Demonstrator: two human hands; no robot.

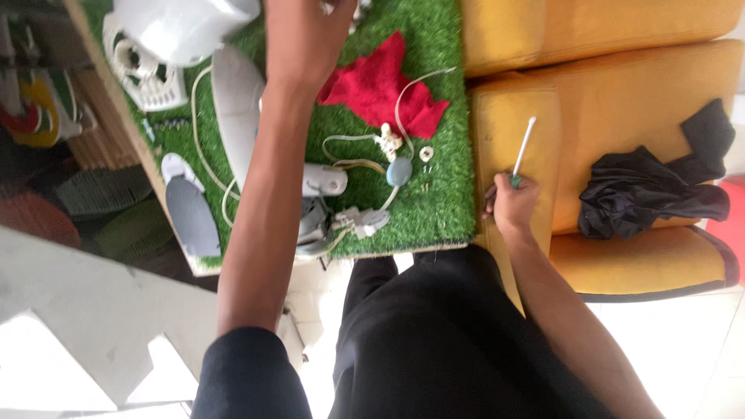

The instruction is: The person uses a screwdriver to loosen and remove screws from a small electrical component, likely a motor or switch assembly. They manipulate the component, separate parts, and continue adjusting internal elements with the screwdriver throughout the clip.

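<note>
My left arm reaches far forward over a table covered with green artificial turf (434,202); my left hand (310,31) is at the top edge, its fingers cut off, near a white domed fan housing (186,27) and a red cloth (384,85). My right hand (512,203) rests on the arm of a yellow sofa (512,124) and grips a screwdriver (524,147) with a pale shaft and green handle. Taken-apart white fan parts, a white cable (206,155), a small blue-grey cap (399,171) and tiny screws (426,186) lie on the turf.
A white slotted grille part (143,74) and a grey oval cover (190,216) lie at the turf's left. A crumpled black cloth (652,190) sits on the sofa seat. Woven items are on the floor at left. My black-trousered legs fill the bottom.
</note>
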